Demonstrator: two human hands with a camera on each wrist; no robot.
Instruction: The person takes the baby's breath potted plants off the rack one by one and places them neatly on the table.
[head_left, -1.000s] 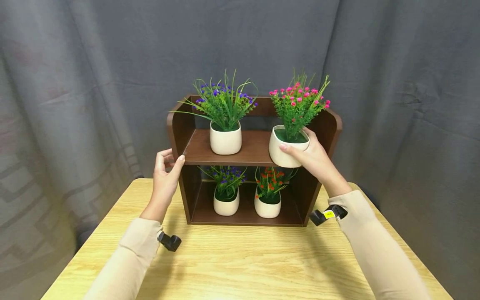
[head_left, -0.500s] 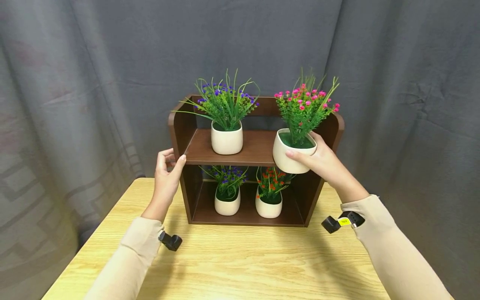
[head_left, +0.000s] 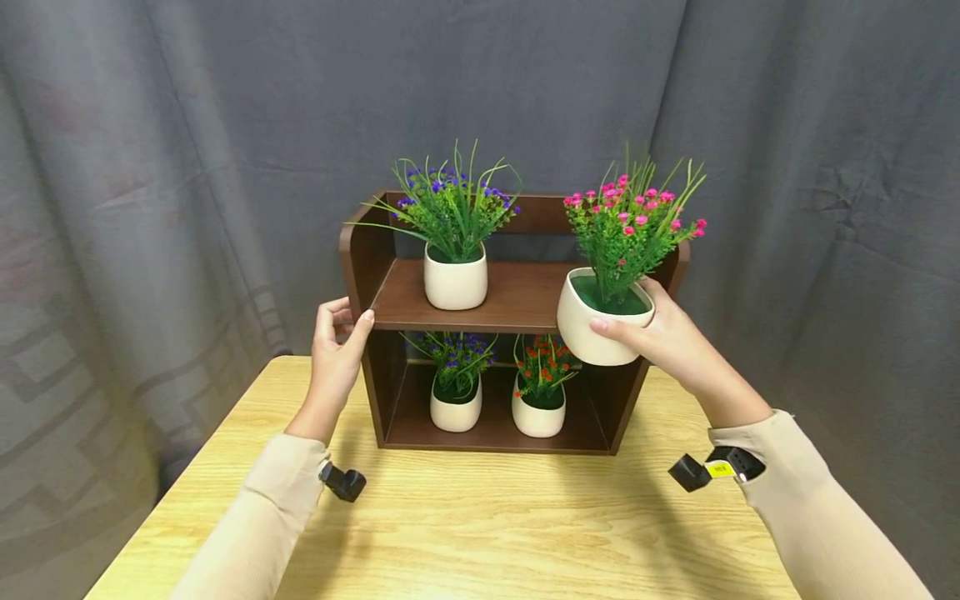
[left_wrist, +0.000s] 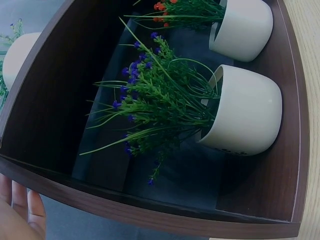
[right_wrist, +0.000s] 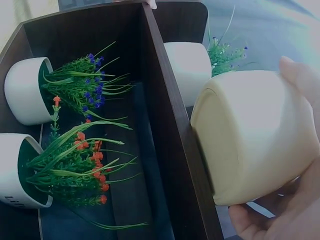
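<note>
My right hand [head_left: 671, 342] grips a white pot [head_left: 600, 333] of pink flowers [head_left: 630, 217] from its right side, thumb on the front. Slightly tilted, this pot is in front of the upper board's right edge; the right wrist view shows its underside [right_wrist: 217, 145] close beside the board, and I cannot tell if they touch. My left hand [head_left: 335, 358] holds the left side panel of the brown two-tier shelf [head_left: 517, 292], thumb at its front edge and fingers on the outer side. In the left wrist view only part of that hand [left_wrist: 22, 215] shows.
A purple-flowered pot [head_left: 455, 282] stands on the upper tier, left of centre. Below it are another purple-flowered pot [head_left: 455, 410] and an orange-red-flowered pot [head_left: 538, 417]. The shelf stands on a light wooden table [head_left: 480, 517]; grey curtains [head_left: 525, 92] hang behind.
The right hand has moved the pink-flowered pot rightward, lower and toward me, off the upper tier's front edge. The left hand stays on the side panel, and the other pots have not moved.
</note>
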